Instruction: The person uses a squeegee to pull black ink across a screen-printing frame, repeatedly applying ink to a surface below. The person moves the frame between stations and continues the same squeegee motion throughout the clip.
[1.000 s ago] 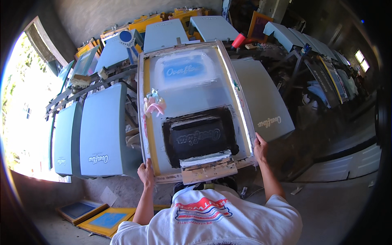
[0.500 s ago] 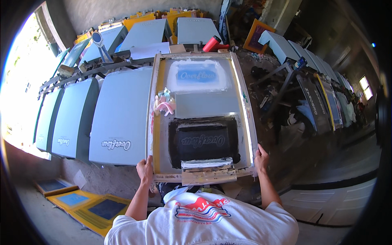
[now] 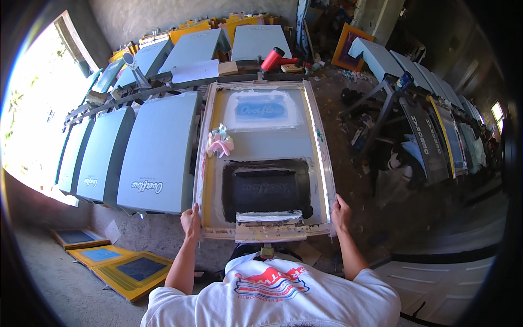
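At the far left, a bright opening [image 3: 35, 114] lets light in beside a row of slanted boards covered in pale blue fabric [image 3: 158, 155], several with a small white-and-dark lettered print near the lower edge. On the concrete floor below lie yellow-framed rectangular screens [image 3: 136, 271] with dark and light blue panels, next to a brown-framed dark screen [image 3: 79, 237]. Above the nearest boards, a flat white sheet [image 3: 195, 72] lies by a small tan block [image 3: 227, 68]. The person's left hand [image 3: 190, 220] grasps the left rail of a large rectangular, wooden-looking screen frame with pale mesh [image 3: 272, 144], close to its near corner. The frame lies in front of the person, between both hands, just right of the nearest blue board. On its left side rests a crumpled pink-and-mint bundle [image 3: 220, 145]; its far part bears a blue patch ringed in white [image 3: 261, 109], its near part a broad black rectangle [image 3: 267, 188]. A wide, pale flat-bladed tool smeared with white [image 3: 269, 233] sits across the near rail. Beyond the far rail lies a red handheld blower [image 3: 272, 59]. The right hand [image 3: 342, 213] clasps the right rail near its near corner. Farther right stand an orange-framed purple panel [image 3: 351, 46] and dark lettered fabric [image 3: 422, 139].
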`<state>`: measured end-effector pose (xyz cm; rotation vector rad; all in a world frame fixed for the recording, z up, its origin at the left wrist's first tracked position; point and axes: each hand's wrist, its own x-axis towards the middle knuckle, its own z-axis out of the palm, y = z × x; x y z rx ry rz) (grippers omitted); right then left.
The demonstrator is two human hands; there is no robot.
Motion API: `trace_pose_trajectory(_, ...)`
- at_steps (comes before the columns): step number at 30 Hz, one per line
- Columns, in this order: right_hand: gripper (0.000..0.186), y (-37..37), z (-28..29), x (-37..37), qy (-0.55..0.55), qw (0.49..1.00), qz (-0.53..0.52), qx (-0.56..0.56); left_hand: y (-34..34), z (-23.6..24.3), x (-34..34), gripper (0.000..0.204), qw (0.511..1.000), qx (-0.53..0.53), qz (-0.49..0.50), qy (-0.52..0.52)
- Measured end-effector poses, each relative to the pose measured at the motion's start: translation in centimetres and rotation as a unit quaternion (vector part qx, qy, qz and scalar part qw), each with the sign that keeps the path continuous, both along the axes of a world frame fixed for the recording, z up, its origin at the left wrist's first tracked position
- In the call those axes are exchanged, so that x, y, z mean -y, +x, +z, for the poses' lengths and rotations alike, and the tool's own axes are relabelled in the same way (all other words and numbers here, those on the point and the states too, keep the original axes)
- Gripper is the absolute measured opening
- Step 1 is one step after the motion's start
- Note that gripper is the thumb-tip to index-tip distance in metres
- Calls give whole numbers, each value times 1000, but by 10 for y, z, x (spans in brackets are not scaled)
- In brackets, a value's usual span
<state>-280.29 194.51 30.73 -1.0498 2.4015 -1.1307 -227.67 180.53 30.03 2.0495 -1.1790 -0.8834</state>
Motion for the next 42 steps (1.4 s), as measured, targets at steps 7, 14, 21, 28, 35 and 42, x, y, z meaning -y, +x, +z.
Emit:
trace_pose_trajectory(7, 39, -19, -13, 2, -16, 999, 28, -3, -22, 5, -2, 59, 997, 60, -33, -24)
trace_pose_trajectory(14, 37, -37, -19, 19, -3, 999, 46, -5, -22, -9, 12, 58, 999, 9, -34, 15)
trace_pose_trajectory(21, 35, -37, -32, 16, -8, 997, 37, -61, -21, -32, 15, 58, 997, 56, -60, 10)
trace_pose_trajectory(28, 48, 0, 10, 42, 24, 938, 146, -314, -45, -26, 26, 29, 965, 119, -38, -232)
trace_pose_trajectory(35, 48, 78, 74, 29, 16, 747, 613, -256, -94, 30, -42, 56, 830, 50, -473, -291)
trace_pose_trajectory(42, 23, 85, 74, 64, 12, 845, 504, -179, -134, 44, -15, 43, 828, 98, -452, -317)
